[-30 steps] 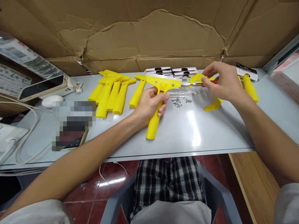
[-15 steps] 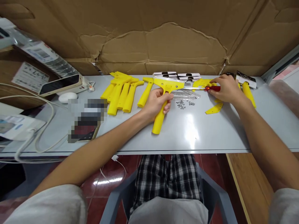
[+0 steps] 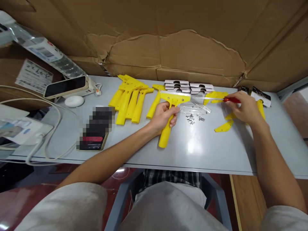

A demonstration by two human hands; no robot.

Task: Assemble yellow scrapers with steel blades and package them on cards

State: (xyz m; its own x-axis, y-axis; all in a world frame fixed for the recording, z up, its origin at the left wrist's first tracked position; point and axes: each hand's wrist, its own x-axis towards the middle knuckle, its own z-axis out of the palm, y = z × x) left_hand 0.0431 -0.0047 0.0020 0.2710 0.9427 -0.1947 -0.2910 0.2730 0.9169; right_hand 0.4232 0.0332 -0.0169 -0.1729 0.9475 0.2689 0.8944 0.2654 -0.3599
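A yellow plastic scraper (image 3: pixel 165 137) is gripped in my left hand (image 3: pixel 163 117), its handle pointing toward me and its wide head up. A pale blade edge runs along the top of that head. My right hand (image 3: pixel 249 107) closes around the red handle of a screwdriver (image 3: pixel 233 100), whose thin shaft points left toward the scraper head. The shaft's tip is hard to make out. Loose screws and nuts (image 3: pixel 192 119) lie on the table beyond the scraper, near a metal blade (image 3: pixel 201 106) and clear plastic pieces (image 3: pixel 190 109). Flat yellow cover plates (image 3: pixel 224 126) rest by my right hand.
Several yellow scraper handles (image 3: pixel 137 109) are heaped at the left. White packaged pieces (image 3: pixel 176 85) stand along the cardboard wall (image 3: pixel 134 48). Further left are a phone (image 3: pixel 66 86), a white mouse (image 3: pixel 74 101), cables, a bottle (image 3: pixel 45 48) and a partly pixelated dark device (image 3: pixel 92 142).
My right hand has moved the screwdriver rightward, farther from the scraper head. My left hand keeps its hold on the scraper. The whole view has shifted slightly.
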